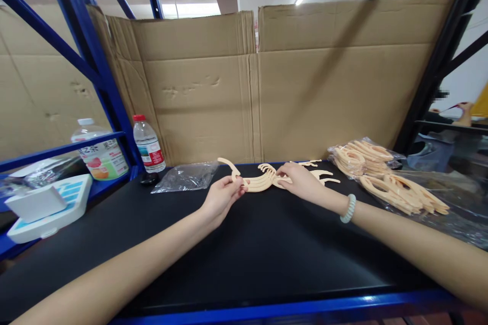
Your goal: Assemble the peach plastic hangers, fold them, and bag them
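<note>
While hands (224, 197) touch them, hangers (261, 184) lie between.

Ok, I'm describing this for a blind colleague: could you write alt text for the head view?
A person's left hand grips cream hangers while the right hand touches them, over a black table. More hangers lie to the right; clear plastic and a red-capped bottle are to the left, with cardboard behind.

Right hand (301, 180) hides part of cream curved pieces (260, 183). Left forearm (129, 266) cut by lower edge. Background person (464, 113) blurred.
</note>
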{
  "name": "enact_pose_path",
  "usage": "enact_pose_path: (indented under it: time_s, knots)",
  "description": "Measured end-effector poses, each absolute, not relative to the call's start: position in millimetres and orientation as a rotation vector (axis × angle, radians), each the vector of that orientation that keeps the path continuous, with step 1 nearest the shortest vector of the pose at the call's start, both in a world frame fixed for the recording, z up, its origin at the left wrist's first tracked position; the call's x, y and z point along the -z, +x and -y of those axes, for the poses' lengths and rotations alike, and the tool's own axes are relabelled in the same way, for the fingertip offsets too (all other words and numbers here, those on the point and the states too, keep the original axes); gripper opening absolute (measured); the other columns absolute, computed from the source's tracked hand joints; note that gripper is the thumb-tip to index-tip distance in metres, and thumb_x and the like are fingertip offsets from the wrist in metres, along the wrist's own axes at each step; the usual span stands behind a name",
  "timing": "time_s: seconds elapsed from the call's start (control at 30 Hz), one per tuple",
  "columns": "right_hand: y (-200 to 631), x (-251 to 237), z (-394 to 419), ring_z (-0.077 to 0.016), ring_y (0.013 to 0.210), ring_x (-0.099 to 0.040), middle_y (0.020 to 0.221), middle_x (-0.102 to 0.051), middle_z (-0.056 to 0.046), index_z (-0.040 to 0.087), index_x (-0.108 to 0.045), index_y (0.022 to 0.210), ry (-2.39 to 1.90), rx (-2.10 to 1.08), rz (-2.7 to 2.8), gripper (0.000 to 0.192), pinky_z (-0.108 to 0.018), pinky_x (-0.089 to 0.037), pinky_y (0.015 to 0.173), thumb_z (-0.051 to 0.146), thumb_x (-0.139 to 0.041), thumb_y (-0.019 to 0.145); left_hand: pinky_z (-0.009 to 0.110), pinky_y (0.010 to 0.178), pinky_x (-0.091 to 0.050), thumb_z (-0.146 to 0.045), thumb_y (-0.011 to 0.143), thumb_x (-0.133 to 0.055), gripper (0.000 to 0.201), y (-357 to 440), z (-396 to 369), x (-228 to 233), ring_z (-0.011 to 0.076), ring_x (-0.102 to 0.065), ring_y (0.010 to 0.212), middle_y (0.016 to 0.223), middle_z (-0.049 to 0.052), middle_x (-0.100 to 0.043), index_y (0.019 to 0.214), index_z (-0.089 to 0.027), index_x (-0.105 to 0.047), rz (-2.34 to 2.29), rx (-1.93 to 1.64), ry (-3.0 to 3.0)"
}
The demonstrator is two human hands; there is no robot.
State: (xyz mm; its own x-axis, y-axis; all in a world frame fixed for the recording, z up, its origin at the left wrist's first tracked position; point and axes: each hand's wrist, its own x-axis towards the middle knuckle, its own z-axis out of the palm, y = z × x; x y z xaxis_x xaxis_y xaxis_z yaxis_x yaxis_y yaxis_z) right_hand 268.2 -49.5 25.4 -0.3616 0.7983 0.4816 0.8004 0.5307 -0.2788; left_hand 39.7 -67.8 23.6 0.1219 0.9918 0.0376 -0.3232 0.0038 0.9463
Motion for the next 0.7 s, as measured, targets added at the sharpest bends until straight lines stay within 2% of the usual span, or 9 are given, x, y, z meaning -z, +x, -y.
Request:
enact_pose_path:
  time_s: [0.07, 0.13, 0.3, 0.43, 0.57, 0.7]
  knots:
    - [276.2, -17.6, 50.8, -0.0231, 0.085, -0.059, 0.088, -0.066, -0.01, 0.015, -0.066, 0.083, -1.378, 0.139, 2.281, 0.009, -0.034, -0.044, 0.076, 0.02, -0.058, 0.082, 0.018, 0.074, -0.051, -0.003, 0.083, -0.06, 0.016, 36.7, 63.3, -28.8, 0.0064, -0.061, 0.065, 0.073, 0.005, -0.066, 0.068, -0.009, -0.062, -0.874, -1.311, 1.003]
    - [279.4, -11.2, 52.3, -0.0225, 0.08, -0.059, 0.084, -0.065, -0.009, 0.015, -0.064, 0.078, -1.444, 0.144, 2.318, 0.008, -0.032, -0.044, 0.072, 0.02, -0.059, 0.082, 0.017, 0.073, -0.052, -0.003, 0.084, -0.058, 0.018, 33.4, 61.5, -31.1, 0.0062, -0.061, 0.065, 0.073, 0.004, -0.066, 0.068, -0.009, -0.062, -0.876, -1.339, 0.984]
    - [278.8, -1.3, 51.1, -0.0211, 0.079, -0.058, 0.076, -0.063, -0.006, 0.017, -0.06, 0.073, -1.474, 0.048, 2.253, 0.007, -0.03, -0.043, 0.07, 0.015, -0.058, 0.079, 0.014, 0.066, -0.053, -0.001, 0.082, -0.061, 0.017, 22.9, 65.7, -25.0, 0.0051, -0.06, 0.06, 0.068, 0.002, -0.063, 0.067, -0.009, -0.063, -0.9, -1.351, 0.958]
    - [283.1, 2.4, 53.5, -0.018, 0.07, -0.057, 0.071, -0.061, -0.003, 0.019, -0.056, 0.072, -1.421, -0.057, 2.237, 0.007, -0.028, -0.042, 0.063, 0.017, -0.056, 0.079, 0.014, 0.066, -0.054, 0.004, 0.074, -0.068, 0.014, 17.2, 65.1, -17.7, 0.0065, -0.062, 0.063, 0.069, 0.002, -0.064, 0.07, -0.009, -0.063, -0.916, -1.332, 0.95]
    - [291.7, -1.6, 61.7, -0.0166, 0.068, -0.055, 0.074, -0.059, -0.002, 0.02, -0.049, 0.074, -1.305, -0.076, 2.167, 0.006, -0.029, -0.043, 0.062, 0.02, -0.052, 0.08, 0.016, 0.066, -0.054, 0.003, 0.07, -0.071, 0.016, 15.0, 60.0, -14.6, 0.0075, -0.062, 0.063, 0.07, 0.002, -0.064, 0.077, -0.009, -0.064, -0.881, -1.312, 0.972]
    - [297.3, -13.6, 68.7, -0.017, 0.072, -0.057, 0.079, -0.059, -0.003, 0.021, -0.046, 0.079, -1.179, -0.154, 2.083, 0.005, -0.032, -0.047, 0.067, 0.023, -0.05, 0.082, 0.014, 0.06, -0.048, -0.005, 0.072, -0.073, 0.012, 13.1, 58.1, -11.6, 0.0052, -0.056, 0.06, 0.067, 0.0, -0.059, 0.073, -0.01, -0.062, -0.809, -1.282, 1.005]
